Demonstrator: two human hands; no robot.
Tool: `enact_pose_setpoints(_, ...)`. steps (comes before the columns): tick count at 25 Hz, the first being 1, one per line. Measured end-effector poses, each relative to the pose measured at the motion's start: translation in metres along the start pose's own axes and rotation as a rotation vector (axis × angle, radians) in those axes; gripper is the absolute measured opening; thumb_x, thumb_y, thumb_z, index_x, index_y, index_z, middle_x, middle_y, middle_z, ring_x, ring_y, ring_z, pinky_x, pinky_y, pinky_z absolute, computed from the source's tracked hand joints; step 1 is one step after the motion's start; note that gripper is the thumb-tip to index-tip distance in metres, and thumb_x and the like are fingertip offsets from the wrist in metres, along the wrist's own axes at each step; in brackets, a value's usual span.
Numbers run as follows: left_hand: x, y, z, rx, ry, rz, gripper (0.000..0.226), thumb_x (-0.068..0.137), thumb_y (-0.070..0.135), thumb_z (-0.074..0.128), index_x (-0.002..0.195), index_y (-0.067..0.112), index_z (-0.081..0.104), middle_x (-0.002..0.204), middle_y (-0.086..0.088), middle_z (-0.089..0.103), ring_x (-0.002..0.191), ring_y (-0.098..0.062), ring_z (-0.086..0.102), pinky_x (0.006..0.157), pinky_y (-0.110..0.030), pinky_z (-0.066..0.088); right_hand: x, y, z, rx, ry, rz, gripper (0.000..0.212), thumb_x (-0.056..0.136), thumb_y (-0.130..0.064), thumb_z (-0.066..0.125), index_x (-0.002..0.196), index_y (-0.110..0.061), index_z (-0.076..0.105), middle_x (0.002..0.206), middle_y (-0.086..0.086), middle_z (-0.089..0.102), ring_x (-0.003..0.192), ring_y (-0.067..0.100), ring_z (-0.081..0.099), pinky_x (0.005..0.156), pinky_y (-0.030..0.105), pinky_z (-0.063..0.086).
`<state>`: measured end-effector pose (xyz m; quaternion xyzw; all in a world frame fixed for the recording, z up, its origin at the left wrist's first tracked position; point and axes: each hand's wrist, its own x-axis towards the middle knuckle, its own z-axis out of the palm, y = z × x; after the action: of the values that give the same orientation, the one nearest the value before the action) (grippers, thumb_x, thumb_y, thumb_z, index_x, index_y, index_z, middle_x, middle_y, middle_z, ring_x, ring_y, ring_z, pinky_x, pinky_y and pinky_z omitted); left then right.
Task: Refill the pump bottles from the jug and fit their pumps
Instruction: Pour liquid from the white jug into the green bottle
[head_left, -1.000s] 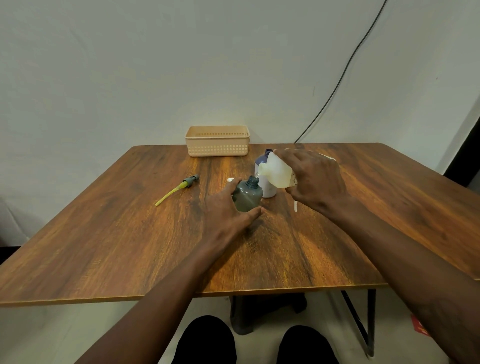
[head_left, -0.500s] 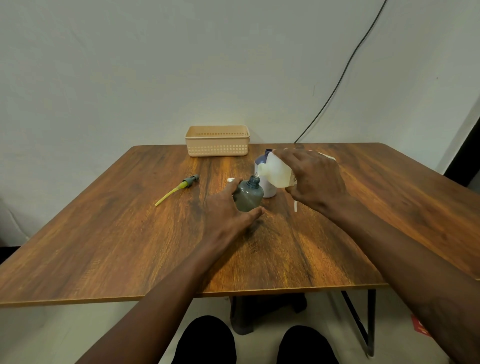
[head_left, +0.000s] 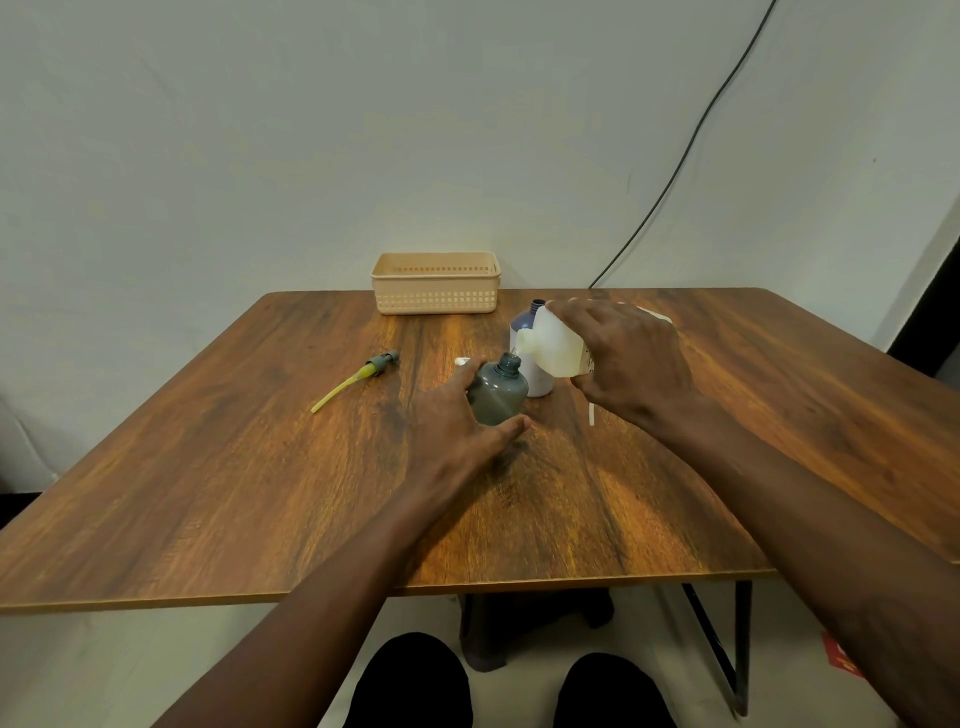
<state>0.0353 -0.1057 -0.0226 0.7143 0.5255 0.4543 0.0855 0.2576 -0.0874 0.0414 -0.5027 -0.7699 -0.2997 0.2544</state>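
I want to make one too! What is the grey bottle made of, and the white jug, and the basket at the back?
Grey bottle: looks like smooth, slightly see-through plastic, with a soft shine on its shoulder.
White jug: probably milky, matte plastic; light glows through it a little.
Basket: likely moulded plastic in a matte peach colour, with neat rows of square holes.

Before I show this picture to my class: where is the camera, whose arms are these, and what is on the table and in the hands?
The camera sits on a person's head, looking down at their own bare arms. The right hand tips a white jug over the open neck of a grey bottle, which the left hand steadies. A second, pale bottle stands just behind. On the wooden table also lie a yellow-tubed pump and a beige basket.
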Motion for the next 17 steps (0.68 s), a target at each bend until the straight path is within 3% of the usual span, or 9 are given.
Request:
enact_pose_setpoints(4,0.0005,-0.0025,0.0023,0.024,0.011,-0.013,0.095,0.070,0.065,0.084,0.150,0.025,0.050,0.128,-0.003,0.068,0.111,-0.018,0.064,0.093,-0.038,0.055,0.0005,-0.0001,0.0000,0.005,0.007,-0.007,0.090,0.058,-0.019,0.096,0.138,-0.018,0.057,0.127,0.011,0.070,0.109,0.036,0.069,0.081,0.047,0.058)
enact_pose_setpoints(17,0.0017,-0.0044,0.0049,0.013,0.024,-0.007,0.094,0.070,0.065,0.084,0.148,0.025,0.051,0.125,-0.003,0.069,0.108,-0.017,0.064,0.092,-0.036,0.055,0.0002,-0.0004,0.0012,0.014,0.009,-0.010,0.090,0.057,-0.021,0.098,0.138,-0.017,0.057,0.127,0.013,0.070,0.110,0.038,0.069,0.085,0.051,0.058)
